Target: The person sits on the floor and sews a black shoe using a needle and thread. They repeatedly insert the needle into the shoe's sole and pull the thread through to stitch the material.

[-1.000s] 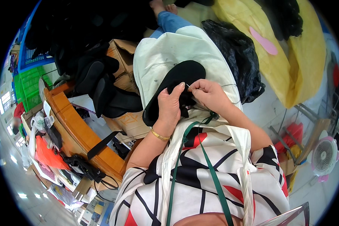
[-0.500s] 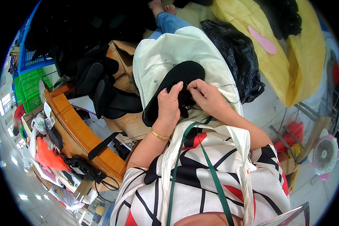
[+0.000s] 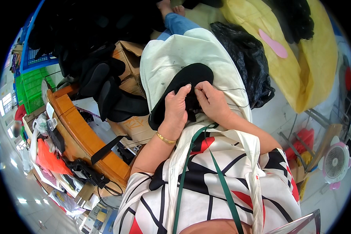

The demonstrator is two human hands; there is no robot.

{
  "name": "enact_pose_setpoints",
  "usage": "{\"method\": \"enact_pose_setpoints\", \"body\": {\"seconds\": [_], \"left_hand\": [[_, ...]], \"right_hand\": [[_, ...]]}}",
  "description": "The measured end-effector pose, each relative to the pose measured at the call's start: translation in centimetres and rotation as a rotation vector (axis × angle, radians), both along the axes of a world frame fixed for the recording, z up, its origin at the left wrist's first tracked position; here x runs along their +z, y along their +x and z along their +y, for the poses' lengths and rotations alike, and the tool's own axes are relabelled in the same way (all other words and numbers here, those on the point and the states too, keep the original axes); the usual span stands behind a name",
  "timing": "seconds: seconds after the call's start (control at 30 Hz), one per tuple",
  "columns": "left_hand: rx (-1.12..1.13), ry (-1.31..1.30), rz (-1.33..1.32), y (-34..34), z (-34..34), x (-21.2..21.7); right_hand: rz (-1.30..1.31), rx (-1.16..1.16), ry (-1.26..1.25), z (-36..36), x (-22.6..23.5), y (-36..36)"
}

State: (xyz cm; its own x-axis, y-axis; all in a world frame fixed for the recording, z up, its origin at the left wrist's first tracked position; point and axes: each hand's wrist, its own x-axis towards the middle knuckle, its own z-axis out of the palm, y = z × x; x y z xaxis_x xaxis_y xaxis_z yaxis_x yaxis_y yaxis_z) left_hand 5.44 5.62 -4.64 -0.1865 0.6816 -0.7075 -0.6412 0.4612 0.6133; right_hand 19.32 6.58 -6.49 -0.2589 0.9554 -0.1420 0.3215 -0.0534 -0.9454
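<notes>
Straight ahead of the seated person, at twelve o'clock, a black slipper (image 3: 195,74) rests on the white cloth (image 3: 167,52) across the lap, its far end toward one o'clock. The left hand (image 3: 176,106) grips it, thumb uppermost. The right hand (image 3: 211,101) pinches closed over it; I can't tell on what. Dark thread (image 3: 234,89) trails toward three o'clock.

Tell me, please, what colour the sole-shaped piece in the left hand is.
The sole-shaped piece is black; it shows best in the head view.
</notes>
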Motion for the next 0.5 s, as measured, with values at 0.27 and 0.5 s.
{"method": "enact_pose_setpoints", "body": {"seconds": [0.27, 0.5], "left_hand": [[0.007, 0.000, 0.016, 0.00, -0.15, 0.01], [-0.006, -0.030, 0.013, -0.14, 0.10, 0.18]], "right_hand": [[0.023, 0.059, 0.079, -0.06, 0.02, 0.73], [0.029, 0.072, 0.072, -0.10, 0.06, 0.92]]}}
